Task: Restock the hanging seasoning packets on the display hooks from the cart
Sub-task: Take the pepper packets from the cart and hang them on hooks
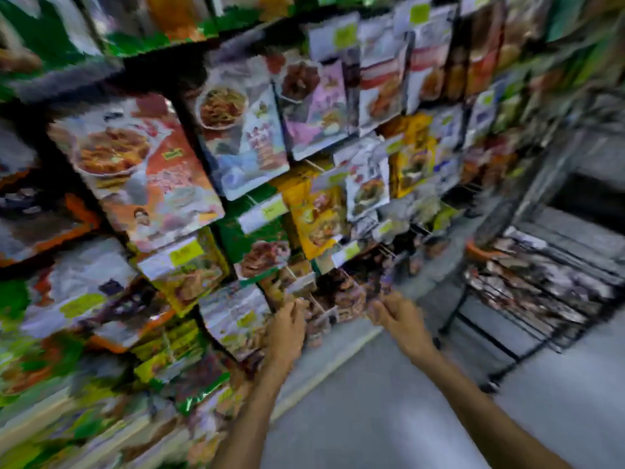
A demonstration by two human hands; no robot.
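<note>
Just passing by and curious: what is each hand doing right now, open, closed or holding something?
Left hand: up against the hanging packets; grip too blurred to tell.
Right hand: at the same packets; cannot be told either.

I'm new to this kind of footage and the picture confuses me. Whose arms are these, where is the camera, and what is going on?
There is no machine here: a person wears a wide-angle camera on the head, so you see roughly what they see. The left hand and right hand reach to dark packets low on a wall of hanging seasoning packets. On the right stands a wire cart stacked with more packets. The frame is motion-blurred, so whether either hand grips a packet cannot be told.
</note>
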